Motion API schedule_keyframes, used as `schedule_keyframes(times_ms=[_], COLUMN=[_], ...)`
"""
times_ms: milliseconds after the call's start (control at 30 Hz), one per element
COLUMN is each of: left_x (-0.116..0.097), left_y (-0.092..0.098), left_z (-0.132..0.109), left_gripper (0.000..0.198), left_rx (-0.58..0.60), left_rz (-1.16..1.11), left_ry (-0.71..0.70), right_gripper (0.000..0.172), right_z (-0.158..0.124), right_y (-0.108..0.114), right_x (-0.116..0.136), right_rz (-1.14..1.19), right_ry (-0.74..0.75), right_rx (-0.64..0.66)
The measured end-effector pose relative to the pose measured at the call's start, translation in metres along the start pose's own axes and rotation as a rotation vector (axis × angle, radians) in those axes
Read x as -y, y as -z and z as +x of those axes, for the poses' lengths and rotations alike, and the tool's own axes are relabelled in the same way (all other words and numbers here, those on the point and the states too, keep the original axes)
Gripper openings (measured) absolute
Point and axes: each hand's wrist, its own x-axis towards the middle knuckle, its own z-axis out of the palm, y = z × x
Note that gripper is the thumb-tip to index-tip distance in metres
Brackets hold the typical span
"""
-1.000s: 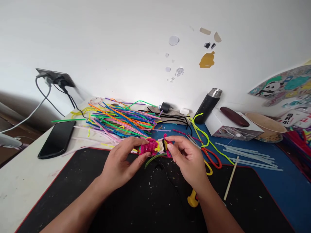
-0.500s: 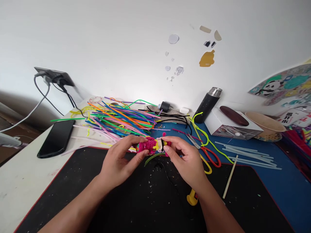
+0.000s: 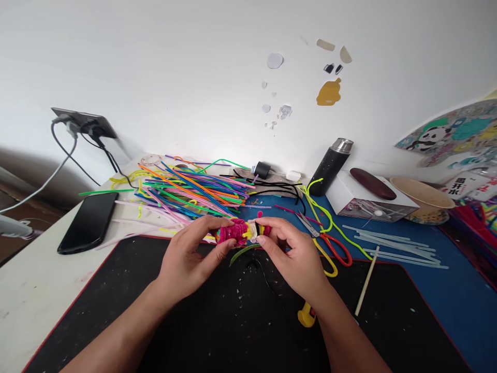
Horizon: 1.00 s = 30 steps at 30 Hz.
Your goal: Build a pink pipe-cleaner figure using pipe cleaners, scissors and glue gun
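A small figure of twisted pipe cleaners [image 3: 237, 231], mostly magenta with yellow and white parts, is held above a black mat [image 3: 217, 321]. My left hand [image 3: 186, 261] grips its magenta left end with thumb and fingers closed. My right hand [image 3: 297, 256] pinches the yellow and white right end, fingers curled tight round it. A green pipe cleaner [image 3: 243, 252] curves out below the figure. The two hands almost touch.
A pile of coloured pipe cleaners [image 3: 186, 194] lies behind the hands. A black phone [image 3: 88, 221] rests at the left, red-handled scissors [image 3: 326, 239] and a wooden stick [image 3: 365, 287] at the right. A black flask [image 3: 330, 167], white box [image 3: 368, 199] and bowl [image 3: 421, 199] stand by the wall.
My right hand has slid left along the figure and closed over its right end, hiding the magenta loop that stuck out there. The left hand keeps its grip.
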Motion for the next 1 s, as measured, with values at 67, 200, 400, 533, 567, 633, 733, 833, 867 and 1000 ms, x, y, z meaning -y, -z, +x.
schedule_keyframes(times_ms=[67, 200, 400, 533, 567, 633, 733, 833, 867, 1000], left_x=[0.0007, 0.0009, -0.0003, 0.0016, 0.0023, 0.0031, 0.0022, -0.0001, -0.0007, -0.0009], left_y=[0.0001, 0.0005, -0.0001, 0.0002, 0.0003, 0.0003, 0.0001, -0.0001, -0.0001, 0.0000], left_z=[-0.0007, -0.0015, -0.0006, -0.0012, -0.0015, -0.0018, -0.0009, 0.0011, 0.0016, 0.0015], left_gripper=[0.017, 0.018, 0.017, 0.018, 0.019, 0.019, 0.019, 0.018, 0.018, 0.016], left_rx=[0.001, 0.006, 0.008, 0.015, 0.016, 0.019, 0.017, 0.013, 0.013, 0.007], left_rz=[0.001, -0.005, -0.026, -0.023, -0.018, -0.011, -0.007, 0.004, 0.010, 0.033], left_ry=[0.003, 0.028, 0.049, 0.054, 0.053, 0.049, 0.036, 0.021, 0.011, -0.043], right_gripper=[0.026, 0.024, 0.023, 0.024, 0.024, 0.024, 0.024, 0.024, 0.024, 0.023], right_z=[0.0003, 0.0006, -0.0003, -0.0004, -0.0002, 0.0002, 0.0005, 0.0004, 0.0003, 0.0003], right_y=[0.0000, -0.0001, -0.0003, 0.0004, 0.0005, 0.0006, 0.0005, 0.0006, 0.0007, 0.0003], right_x=[0.0009, 0.0020, -0.0023, -0.0030, -0.0025, -0.0011, 0.0011, 0.0022, 0.0024, 0.0024], right_rz=[-0.004, -0.003, -0.017, -0.021, -0.019, -0.016, -0.003, 0.023, 0.031, 0.035], right_ry=[0.001, 0.003, 0.002, -0.004, -0.005, -0.010, -0.008, 0.003, 0.004, -0.004], right_rx=[0.003, -0.003, 0.005, 0.009, 0.009, 0.008, -0.013, -0.040, -0.047, -0.049])
